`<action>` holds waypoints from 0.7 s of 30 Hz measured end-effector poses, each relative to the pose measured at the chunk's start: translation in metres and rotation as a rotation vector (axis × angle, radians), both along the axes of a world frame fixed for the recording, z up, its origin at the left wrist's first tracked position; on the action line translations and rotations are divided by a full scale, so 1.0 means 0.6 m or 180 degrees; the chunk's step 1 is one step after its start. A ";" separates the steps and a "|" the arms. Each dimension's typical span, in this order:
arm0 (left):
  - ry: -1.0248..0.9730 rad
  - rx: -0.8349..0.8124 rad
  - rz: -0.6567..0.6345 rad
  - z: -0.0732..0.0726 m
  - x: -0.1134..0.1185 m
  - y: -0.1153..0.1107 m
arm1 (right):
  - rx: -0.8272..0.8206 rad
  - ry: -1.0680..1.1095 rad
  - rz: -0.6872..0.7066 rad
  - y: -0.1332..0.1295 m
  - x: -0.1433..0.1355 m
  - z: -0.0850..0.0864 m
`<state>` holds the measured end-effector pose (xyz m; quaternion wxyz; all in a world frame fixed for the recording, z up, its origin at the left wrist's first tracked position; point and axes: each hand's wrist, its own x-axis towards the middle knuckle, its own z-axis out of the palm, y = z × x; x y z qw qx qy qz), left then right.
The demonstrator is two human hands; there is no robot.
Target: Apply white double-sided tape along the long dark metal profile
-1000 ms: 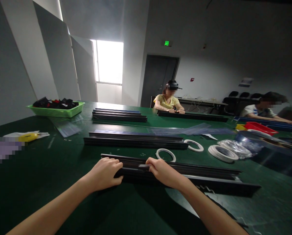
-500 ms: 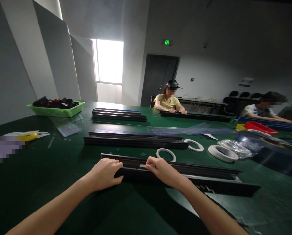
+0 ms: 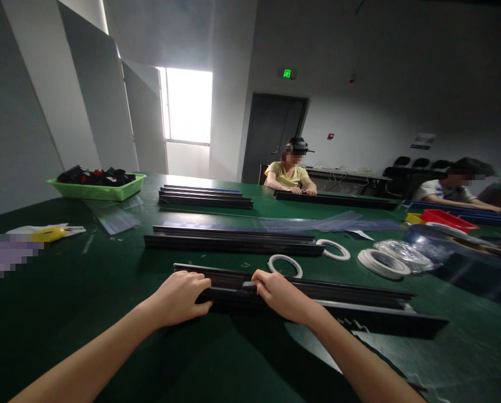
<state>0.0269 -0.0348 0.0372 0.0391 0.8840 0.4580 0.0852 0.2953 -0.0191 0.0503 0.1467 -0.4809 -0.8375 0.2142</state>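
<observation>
A long black channel-shaped profile (image 3: 384, 320) lies crosswise on the green table in front of me. My left hand (image 3: 182, 299) is closed around its left part, fingers over the far side and thumb on the near side. Between the fingers and thumb of my right hand (image 3: 280, 295) is a small light-grey flat piece (image 3: 248, 286), held at the channel near the profile's middle. Part of that piece is hidden by the fingers. A pale strip (image 3: 355, 308) runs along the profile to the right of my hand.
Beyond the profile lie white tape rolls (image 3: 284, 264), another black profile (image 3: 233, 244) and clear plastic strips (image 3: 317, 223). A green basket (image 3: 99, 192) of dark parts stands far left, near yellow-handled pliers (image 3: 52, 233). A red tray (image 3: 449, 219) is at right. Two people (image 3: 290, 174) work across the table.
My right hand has moved very slightly to the right along the profile, and the grey piece has shifted with it. My left hand stays in place.
</observation>
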 end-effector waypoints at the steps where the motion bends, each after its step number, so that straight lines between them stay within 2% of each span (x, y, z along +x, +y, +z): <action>1: 0.0010 0.0000 0.0001 -0.001 -0.001 0.001 | 0.0017 -0.0005 0.0002 0.001 0.000 0.000; 8: 0.0085 0.0039 0.0156 0.002 -0.003 0.005 | 0.0114 0.0087 -0.0019 -0.002 -0.001 0.003; 15: 0.0185 -0.0102 0.0457 0.009 -0.018 0.006 | -0.0006 0.0016 -0.0114 -0.005 0.004 0.011; 21: 0.0136 -0.0266 0.0406 0.011 -0.024 0.009 | -0.0088 0.0060 -0.0091 -0.006 0.004 0.006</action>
